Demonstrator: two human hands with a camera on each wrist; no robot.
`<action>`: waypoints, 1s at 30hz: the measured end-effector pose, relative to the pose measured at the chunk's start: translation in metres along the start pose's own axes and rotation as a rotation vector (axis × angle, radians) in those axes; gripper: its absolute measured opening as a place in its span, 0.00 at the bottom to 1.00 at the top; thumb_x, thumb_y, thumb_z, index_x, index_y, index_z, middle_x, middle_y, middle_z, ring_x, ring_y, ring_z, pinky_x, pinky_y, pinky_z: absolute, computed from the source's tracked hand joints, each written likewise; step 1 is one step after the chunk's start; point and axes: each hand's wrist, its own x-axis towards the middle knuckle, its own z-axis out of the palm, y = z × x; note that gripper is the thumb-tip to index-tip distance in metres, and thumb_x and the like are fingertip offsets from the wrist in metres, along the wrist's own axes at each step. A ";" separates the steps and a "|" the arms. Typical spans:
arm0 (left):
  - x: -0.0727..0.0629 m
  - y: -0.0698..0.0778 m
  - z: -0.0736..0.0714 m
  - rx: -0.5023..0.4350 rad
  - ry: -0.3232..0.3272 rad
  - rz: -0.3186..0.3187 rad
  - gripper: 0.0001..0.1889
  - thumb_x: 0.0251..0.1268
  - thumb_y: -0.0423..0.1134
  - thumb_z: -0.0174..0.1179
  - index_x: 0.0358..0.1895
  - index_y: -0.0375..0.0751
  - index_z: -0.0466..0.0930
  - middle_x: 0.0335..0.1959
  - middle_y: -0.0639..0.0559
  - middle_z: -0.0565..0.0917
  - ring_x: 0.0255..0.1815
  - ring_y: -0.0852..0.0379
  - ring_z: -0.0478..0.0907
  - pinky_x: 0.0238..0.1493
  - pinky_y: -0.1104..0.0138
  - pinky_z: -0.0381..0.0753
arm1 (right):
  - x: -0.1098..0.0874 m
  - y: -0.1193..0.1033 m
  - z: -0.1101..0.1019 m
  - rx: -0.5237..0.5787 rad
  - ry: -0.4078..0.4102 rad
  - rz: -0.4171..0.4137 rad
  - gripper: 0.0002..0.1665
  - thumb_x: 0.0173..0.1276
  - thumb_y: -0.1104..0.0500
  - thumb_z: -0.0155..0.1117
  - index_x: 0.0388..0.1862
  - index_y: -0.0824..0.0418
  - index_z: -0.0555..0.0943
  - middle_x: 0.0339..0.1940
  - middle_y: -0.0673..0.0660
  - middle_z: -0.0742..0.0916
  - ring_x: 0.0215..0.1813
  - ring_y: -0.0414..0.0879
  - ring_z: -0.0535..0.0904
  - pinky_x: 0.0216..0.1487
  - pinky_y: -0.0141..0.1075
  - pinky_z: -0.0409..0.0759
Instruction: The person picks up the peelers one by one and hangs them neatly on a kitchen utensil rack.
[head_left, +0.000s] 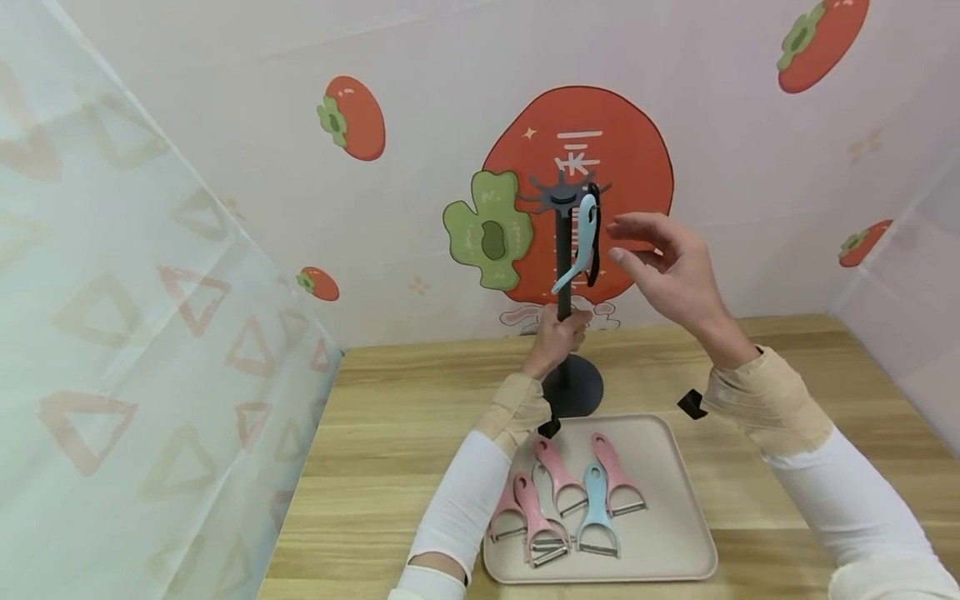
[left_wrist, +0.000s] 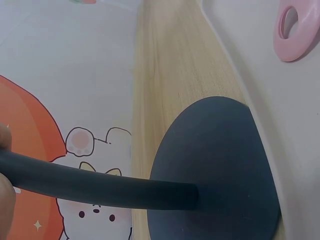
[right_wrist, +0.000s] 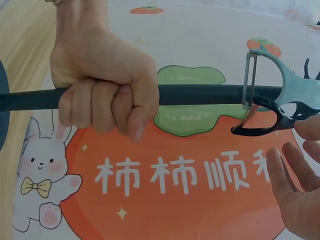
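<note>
My left hand [head_left: 558,337] is wrapped around the dark upright pole [left_wrist: 100,187] of a rack; the right wrist view shows its curled fingers [right_wrist: 102,102] clearly. From the hooked top [head_left: 562,198] of the rack hang a light blue peeler [head_left: 587,233] and a black peeler [head_left: 595,271], close together. Just right of these two is my right hand [head_left: 671,271], thumb and fingers loosely bent and apart, with nothing between them. In the right wrist view its fingers [right_wrist: 287,175] are near the black peeler's handle; contact cannot be made out.
A beige tray [head_left: 667,500] lies in front of the rack's round base [left_wrist: 215,160]. On it are several peelers, among them a pink peeler [head_left: 611,458], a light blue peeler [head_left: 596,496] and a pale grey one. A printed backdrop [head_left: 420,208] stands behind the wooden table [head_left: 390,417].
</note>
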 end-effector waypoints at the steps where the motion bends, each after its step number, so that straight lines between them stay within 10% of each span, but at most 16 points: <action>1: 0.000 0.000 0.000 0.007 0.002 0.000 0.27 0.75 0.33 0.53 0.11 0.47 0.63 0.10 0.60 0.60 0.08 0.61 0.53 0.14 0.66 0.55 | -0.004 0.000 -0.001 0.003 0.003 -0.003 0.23 0.73 0.74 0.66 0.66 0.70 0.81 0.58 0.54 0.89 0.60 0.43 0.86 0.57 0.26 0.82; 30: -0.005 0.002 0.002 0.005 0.012 0.033 0.29 0.77 0.31 0.52 0.10 0.46 0.61 0.08 0.61 0.58 0.08 0.60 0.50 0.14 0.65 0.51 | -0.156 0.011 0.015 -0.273 -0.210 0.025 0.18 0.64 0.75 0.75 0.47 0.56 0.88 0.39 0.51 0.91 0.39 0.36 0.85 0.39 0.28 0.84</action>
